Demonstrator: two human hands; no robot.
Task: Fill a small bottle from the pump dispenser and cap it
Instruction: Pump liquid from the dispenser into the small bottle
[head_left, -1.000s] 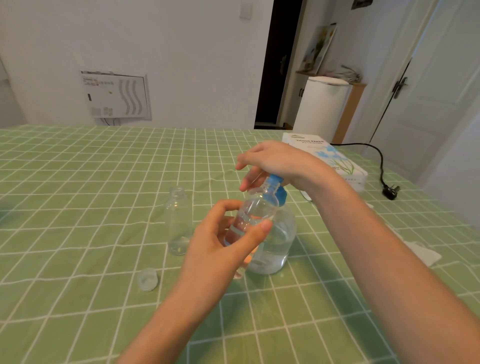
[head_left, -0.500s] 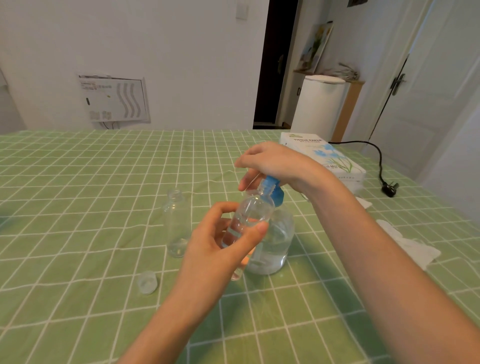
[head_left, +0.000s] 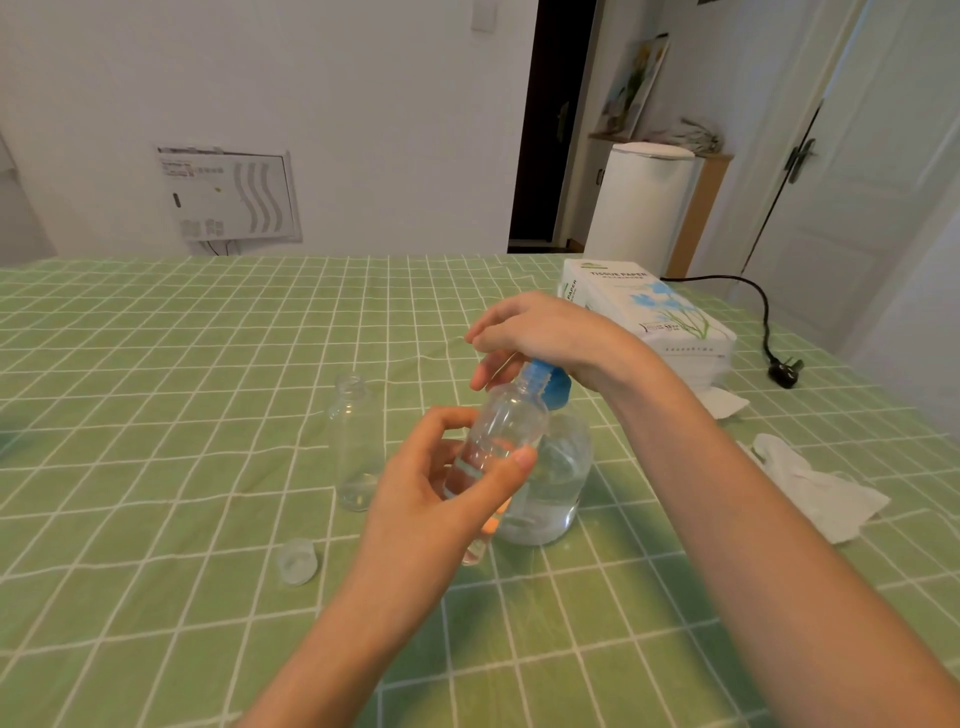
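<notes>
Two hands busy: left hand (head_left: 436, 493) grips the small bottle (head_left: 506, 426), tilted so its mouth meets the spout — right hand (head_left: 550, 332) curls over the head of the pump dispenser (head_left: 558, 467), placed to press; cap (head_left: 297, 560) lies on the tabletop (head_left: 156, 415).

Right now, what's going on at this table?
A person is filling a small clear bottle from a pump dispenser. The left hand grips the bottle, tilted with its mouth up against the blue pump head. The right hand sits on top of the pump head, fingers curled over it. The bottle seems to hold a little clear liquid. A second bottle stands uncapped nearby, and a loose cap lies on the tablecloth.
</notes>
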